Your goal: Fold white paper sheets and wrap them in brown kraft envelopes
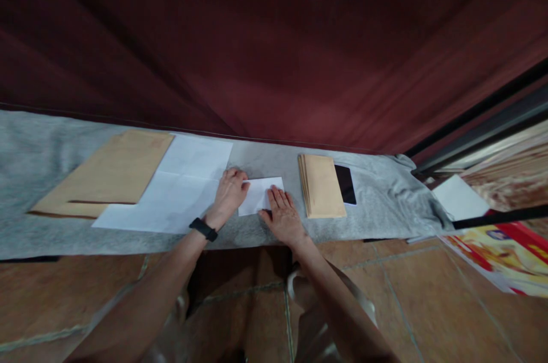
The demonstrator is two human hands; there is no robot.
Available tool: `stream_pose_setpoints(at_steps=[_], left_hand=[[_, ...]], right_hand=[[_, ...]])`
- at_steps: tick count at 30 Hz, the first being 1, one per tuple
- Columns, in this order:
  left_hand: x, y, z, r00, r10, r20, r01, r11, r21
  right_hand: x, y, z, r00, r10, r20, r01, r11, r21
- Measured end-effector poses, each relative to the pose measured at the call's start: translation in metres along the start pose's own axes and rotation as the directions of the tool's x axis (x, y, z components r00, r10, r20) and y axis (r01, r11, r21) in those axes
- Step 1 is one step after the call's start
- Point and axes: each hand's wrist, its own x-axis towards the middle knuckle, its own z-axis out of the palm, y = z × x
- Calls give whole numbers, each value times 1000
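A small folded white paper [258, 194] lies on the grey cloth [372, 209] in front of me. My left hand [229, 192], with a black band on its wrist, rests on the paper's left edge with the fingers curled down on it. My right hand [282, 216] lies flat, fingers stretched out, over the paper's lower right part. Neither hand lifts anything.
Large white sheets [180, 192] and a big brown envelope [109, 172] lie to the left. A stack of small brown envelopes [322, 185] and a dark phone [345, 183] lie to the right. A dark red curtain hangs behind. Tiled floor, a white sheet and a colourful poster [505, 254] are at the right.
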Motion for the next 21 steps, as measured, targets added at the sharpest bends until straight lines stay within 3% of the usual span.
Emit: stream_pose_setpoints(at_steps=[3,6,8,12,14,17,21], left_hand=[[3,0,-2,995,-90,48,94,991,-93],[6,-3,-2,978,-181,102,204,932,-301],[8,-7,-1,970,-216,113,243,837,-490],[7,-9,-5,939,-293,178,319,556,-767],[4,-8,-10,922,-313,230,357,451,-818],[1,-5,-19,890,-350,292,415,362,-834],[0,-2,-28,862,-315,396,480,260,-838]], right_hand=[[-1,0,-2,1000,-12,4,12,1000,11],[-1,-2,-5,999,-37,6,37,999,23],[0,-3,-7,999,-52,-2,52,998,33],[3,-2,-13,998,-47,-45,50,996,71],[6,2,-17,996,-23,-89,32,994,101],[11,12,-24,980,33,-196,0,986,167],[17,27,-35,923,163,-349,-48,947,317]])
